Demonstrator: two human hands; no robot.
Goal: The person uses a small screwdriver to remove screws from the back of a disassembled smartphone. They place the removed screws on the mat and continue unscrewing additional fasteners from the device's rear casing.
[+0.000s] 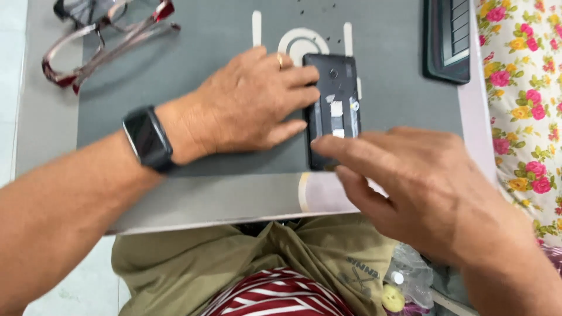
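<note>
A black phone lies back-up on a grey work mat, with small white tape pieces on its open back. My left hand, with a ring and a black wristwatch, lies flat on the mat and presses its fingertips against the phone's left edge. My right hand hovers over the phone's lower right corner, fingers spread, index fingertip touching the phone's lower part. It holds nothing.
Two pairs of red-framed glasses lie at the mat's far left corner. A dark device sits at the far right. Flowered cloth covers the right side. A white ring and two white strips lie behind the phone.
</note>
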